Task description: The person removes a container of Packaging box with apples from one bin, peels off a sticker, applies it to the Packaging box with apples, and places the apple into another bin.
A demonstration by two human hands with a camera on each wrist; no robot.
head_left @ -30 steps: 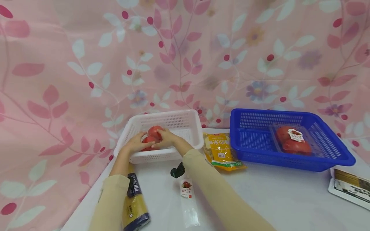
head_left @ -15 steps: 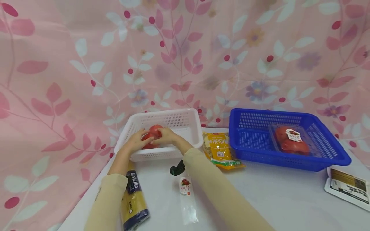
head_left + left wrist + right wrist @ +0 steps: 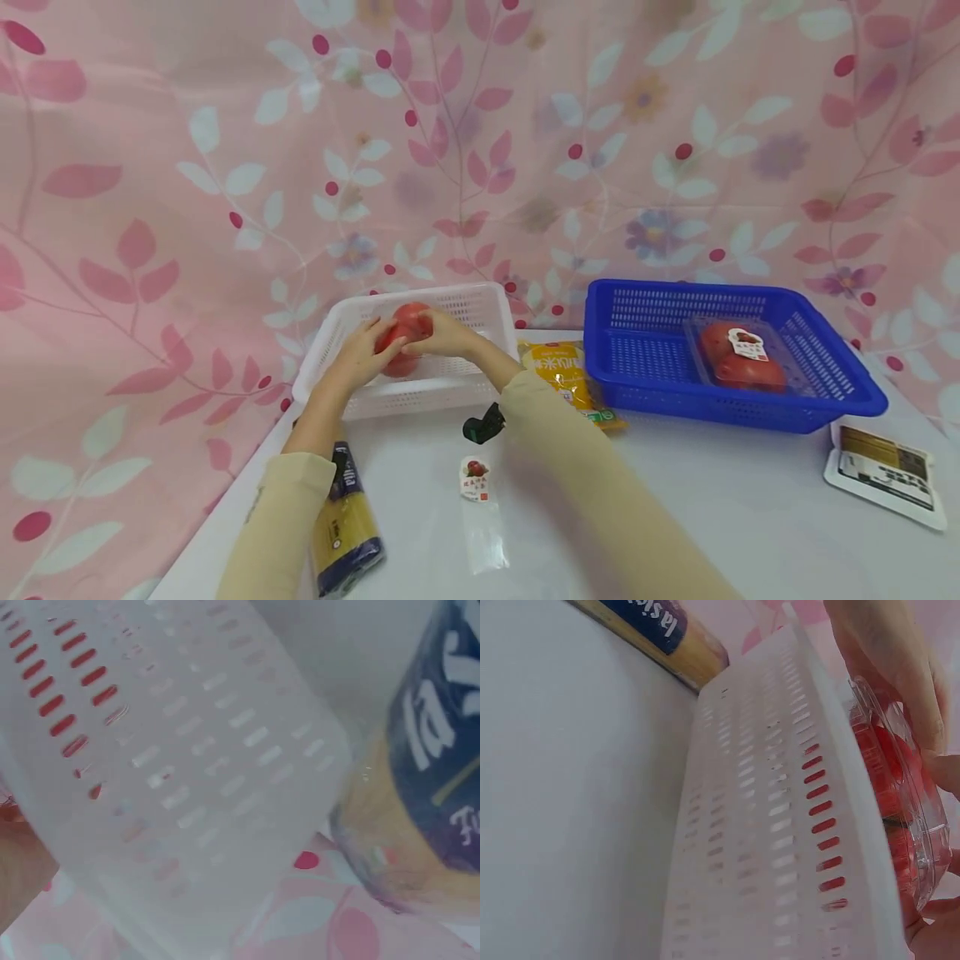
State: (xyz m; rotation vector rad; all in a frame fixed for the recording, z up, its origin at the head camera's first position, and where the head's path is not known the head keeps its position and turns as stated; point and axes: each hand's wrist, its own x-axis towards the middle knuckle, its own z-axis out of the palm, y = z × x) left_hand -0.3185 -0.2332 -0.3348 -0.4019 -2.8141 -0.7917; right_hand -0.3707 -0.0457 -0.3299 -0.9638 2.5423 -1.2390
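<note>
Both hands hold a clear plastic box of red tomatoes (image 3: 403,363) inside the white basket (image 3: 420,398). My left hand (image 3: 362,358) grips its left side, thumb across the front. On the right side, my right hand (image 3: 446,335) has its thumb and fingers bent round the box. The right wrist view shows the clear box (image 3: 922,817) at the basket's rim, between the two hands. Red shows through the slots of the basket wall (image 3: 202,772) in the left wrist view.
A spaghetti pack (image 3: 347,537) lies below the left forearm. A label strip (image 3: 476,481) is on the table between the arms. Right of the white basket are a yellow grain bag (image 3: 557,367), a blue basket (image 3: 705,402) with boxed tomatoes (image 3: 742,358), and a flat white-edged packet (image 3: 885,475).
Both hands and the tomato box have risen a little within the white basket, and the box's front has tipped more into sight. The head view has shifted slightly.
</note>
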